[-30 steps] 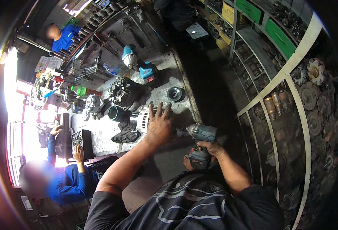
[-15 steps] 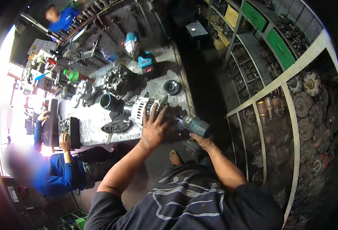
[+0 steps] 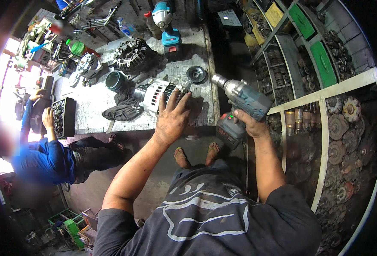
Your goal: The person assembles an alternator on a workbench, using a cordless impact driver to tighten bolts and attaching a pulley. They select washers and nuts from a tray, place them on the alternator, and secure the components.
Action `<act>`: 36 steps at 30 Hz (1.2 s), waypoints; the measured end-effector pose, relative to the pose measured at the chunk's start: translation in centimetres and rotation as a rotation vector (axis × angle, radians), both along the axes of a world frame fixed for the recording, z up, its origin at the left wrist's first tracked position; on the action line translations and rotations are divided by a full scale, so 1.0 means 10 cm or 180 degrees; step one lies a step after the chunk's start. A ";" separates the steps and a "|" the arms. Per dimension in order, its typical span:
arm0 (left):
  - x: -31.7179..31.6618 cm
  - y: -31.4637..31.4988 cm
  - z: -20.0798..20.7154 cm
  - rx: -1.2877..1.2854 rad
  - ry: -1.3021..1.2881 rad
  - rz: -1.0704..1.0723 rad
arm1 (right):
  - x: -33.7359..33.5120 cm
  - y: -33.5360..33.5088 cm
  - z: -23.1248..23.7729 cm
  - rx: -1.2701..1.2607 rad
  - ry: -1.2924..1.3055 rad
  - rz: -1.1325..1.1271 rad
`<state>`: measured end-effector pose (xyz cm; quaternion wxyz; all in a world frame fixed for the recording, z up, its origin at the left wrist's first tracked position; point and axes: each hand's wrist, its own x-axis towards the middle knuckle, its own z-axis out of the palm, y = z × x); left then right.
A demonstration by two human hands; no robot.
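My left hand (image 3: 171, 118) lies flat with spread fingers on a silver alternator (image 3: 156, 94) at the near edge of the grey workbench (image 3: 94, 106). My right hand (image 3: 249, 123) grips the handle of a teal and grey cordless impact wrench (image 3: 239, 102), held in the air to the right of the bench, its nose pointing up and left. A round dark pulley (image 3: 196, 74) sits on the bench just beyond the alternator.
A dark rag (image 3: 121, 109), a teal cup (image 3: 114, 80), other alternators (image 3: 130, 53) and a second cordless tool (image 3: 168, 25) lie on the bench. A seated person in blue (image 3: 43, 149) handles a parts tray (image 3: 63, 116) at left. Shelves of parts (image 3: 321, 85) rise at right.
My right hand has pulled the impact wrench off the alternator and raised it to the right. My left hand stays on the alternator. The view has shifted closer.
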<state>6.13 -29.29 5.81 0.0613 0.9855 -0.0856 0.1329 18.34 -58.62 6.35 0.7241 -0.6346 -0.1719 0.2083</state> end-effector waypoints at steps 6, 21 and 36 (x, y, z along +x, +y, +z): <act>-0.01 0.03 0.02 0.0072 0.0144 -0.0041 | 0.34 0.19 0.61 -0.0214 -0.0523 0.0102; 0.01 -0.07 0.11 -0.0290 0.0104 0.0066 | 2.30 2.12 0.35 0.0700 -0.2103 -0.0543; -0.15 -0.30 0.28 -0.0833 -0.0382 -0.0485 | 2.56 1.79 0.69 -0.2860 -0.2141 0.1235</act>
